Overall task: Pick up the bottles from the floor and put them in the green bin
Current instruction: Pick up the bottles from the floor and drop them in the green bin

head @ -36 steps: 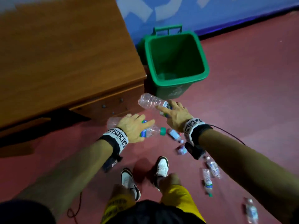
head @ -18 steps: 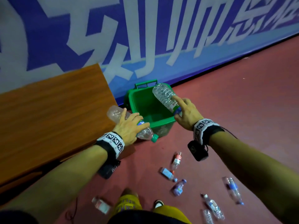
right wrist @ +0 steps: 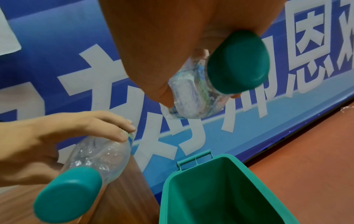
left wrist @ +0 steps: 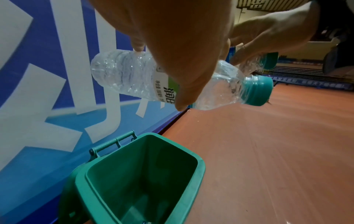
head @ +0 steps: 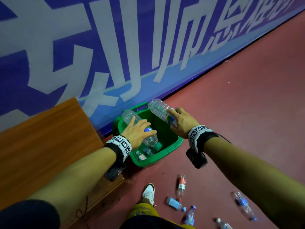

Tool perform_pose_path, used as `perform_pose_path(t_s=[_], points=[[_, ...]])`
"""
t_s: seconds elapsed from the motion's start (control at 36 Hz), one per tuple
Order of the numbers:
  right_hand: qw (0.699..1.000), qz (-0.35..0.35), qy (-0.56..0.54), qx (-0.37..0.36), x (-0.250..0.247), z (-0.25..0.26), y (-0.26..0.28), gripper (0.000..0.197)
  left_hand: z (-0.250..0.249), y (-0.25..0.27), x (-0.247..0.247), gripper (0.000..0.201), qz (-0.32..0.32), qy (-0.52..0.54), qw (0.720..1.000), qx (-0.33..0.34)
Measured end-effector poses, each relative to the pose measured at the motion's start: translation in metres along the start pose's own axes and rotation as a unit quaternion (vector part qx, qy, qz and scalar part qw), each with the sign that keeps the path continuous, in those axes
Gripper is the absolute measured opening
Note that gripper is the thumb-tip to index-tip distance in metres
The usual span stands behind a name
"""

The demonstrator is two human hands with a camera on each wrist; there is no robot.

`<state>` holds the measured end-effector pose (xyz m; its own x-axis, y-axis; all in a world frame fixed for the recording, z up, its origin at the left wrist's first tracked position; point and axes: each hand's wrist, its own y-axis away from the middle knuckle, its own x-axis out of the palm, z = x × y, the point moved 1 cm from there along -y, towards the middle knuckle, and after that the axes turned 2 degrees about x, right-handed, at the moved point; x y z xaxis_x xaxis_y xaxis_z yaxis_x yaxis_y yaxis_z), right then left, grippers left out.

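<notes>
Right now I'm partway through: my left hand (head: 137,132) is wrapped around one clear bottle (head: 132,119) and my right hand (head: 180,123) grips a second clear bottle (head: 158,107) near its neck, both held over the open mouth of the green bin (head: 175,144) at the centre of the head view. A few bottles (head: 145,152) already lie at the bottom of the bin, so I judge these two only need dropping. Plenty is left, though: at least five small bottles (head: 181,183) lie scattered on the red floor (head: 247,113) at the lower right of the frame, near my shoe (head: 149,193). The bottles I hold are thin, ribbed, crinkly transparent plastic with paper labels and teal screw caps (left wrist: 256,91); they look empty and light. The bin is smooth moulded plastic, square-mouthed and tapering, with a bar handle (left wrist: 113,141) on its far rim.
</notes>
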<state>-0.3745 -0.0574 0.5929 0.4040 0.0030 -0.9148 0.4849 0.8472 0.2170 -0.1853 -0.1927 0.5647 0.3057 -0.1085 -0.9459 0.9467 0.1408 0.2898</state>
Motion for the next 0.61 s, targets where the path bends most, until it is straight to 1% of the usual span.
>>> perform_pose_path(t_s=[0.06,0.08,0.14,0.19,0.28,0.36,0.42,0.5,0.61], points=[[1.000,0.000,0.000,0.001,-0.003,0.005,-0.021,0.060,0.020,-0.016,-0.003,0.073,-0.003,-0.004,1.000,0.005],[1.000,0.002,0.003,0.001,-0.003,0.007,-0.032,0.060,0.029,-0.023,-0.003,0.078,-0.001,-0.005,1.000,0.003],[1.000,0.020,0.010,0.004,-0.002,0.011,-0.050,0.066,0.042,-0.031,-0.003,0.090,0.017,-0.009,1.000,-0.007],[0.999,0.037,0.008,0.006,0.002,0.014,-0.063,0.072,0.053,-0.032,0.000,0.097,0.033,-0.007,0.999,-0.018],[0.999,0.052,0.015,0.002,0.008,0.018,-0.072,0.077,0.067,-0.026,0.012,0.097,0.034,0.016,0.998,-0.048],[0.996,0.069,0.056,-0.001,0.013,0.023,-0.070,0.080,0.080,-0.014,0.024,0.095,0.037,0.024,0.996,-0.075],[0.994,0.068,0.082,-0.009,0.014,0.026,-0.066,0.083,0.085,-0.004,0.029,0.094,0.043,0.029,0.995,-0.089],[0.990,0.056,0.119,-0.040,0.014,0.032,-0.056,0.086,0.085,0.011,0.034,0.095,0.052,0.048,0.991,-0.113],[0.978,0.040,0.185,-0.086,0.016,0.037,-0.030,0.089,0.070,0.031,0.040,0.096,0.057,0.077,0.986,-0.139]])
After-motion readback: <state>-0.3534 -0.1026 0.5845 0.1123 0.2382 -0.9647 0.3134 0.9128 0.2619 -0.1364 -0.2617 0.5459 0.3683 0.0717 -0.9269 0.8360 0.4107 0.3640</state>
